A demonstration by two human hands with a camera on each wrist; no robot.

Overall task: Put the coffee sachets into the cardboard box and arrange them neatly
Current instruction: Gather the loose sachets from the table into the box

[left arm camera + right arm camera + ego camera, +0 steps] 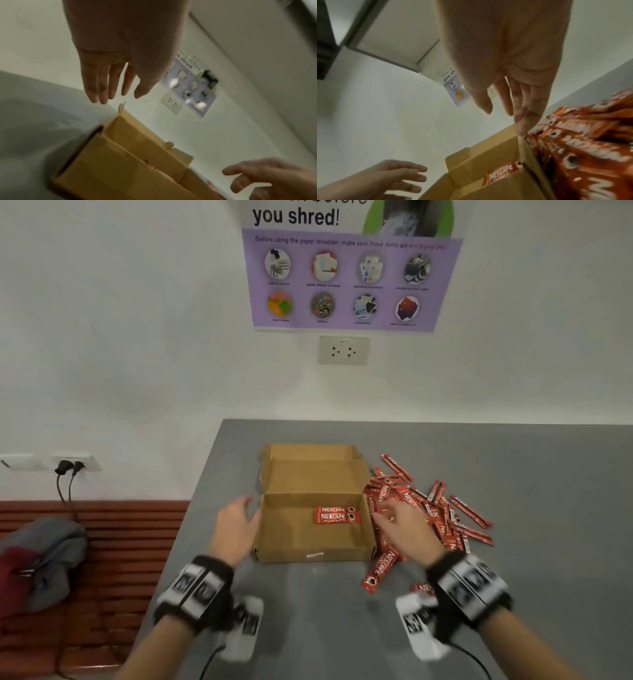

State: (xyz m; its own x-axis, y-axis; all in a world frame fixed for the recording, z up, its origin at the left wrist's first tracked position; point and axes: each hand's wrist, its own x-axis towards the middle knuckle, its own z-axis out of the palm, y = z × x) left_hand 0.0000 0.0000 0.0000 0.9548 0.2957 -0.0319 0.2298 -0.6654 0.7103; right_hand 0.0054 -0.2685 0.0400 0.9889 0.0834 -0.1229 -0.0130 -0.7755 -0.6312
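An open cardboard box (pixel 274 529) with its lid folded back sits on the grey table (pixel 513 460). Two red Nescafe sachets (pixel 335 515) lie inside it near the right wall, also seen as sachets (pixel 502 174) in the right wrist view. A loose pile of red sachets (pixel 431 508) lies right of the box. My left hand (pixel 236 525) hovers beside the box's left wall (pixel 106 162) with fingers straight, holding nothing. My right hand (pixel 400 525) is over the pile just right of the box, fingers spread and empty; its fingertips (pixel 523 127) are by the box's right wall.
The table's left edge drops to a red slatted bench (pixel 120 542) with a grey and red bag (pixel 41 559). A wall with a poster (pixel 352 268) and socket (pixel 343 350) stands behind. One sachet (pixel 382 571) lies near the box's front right corner.
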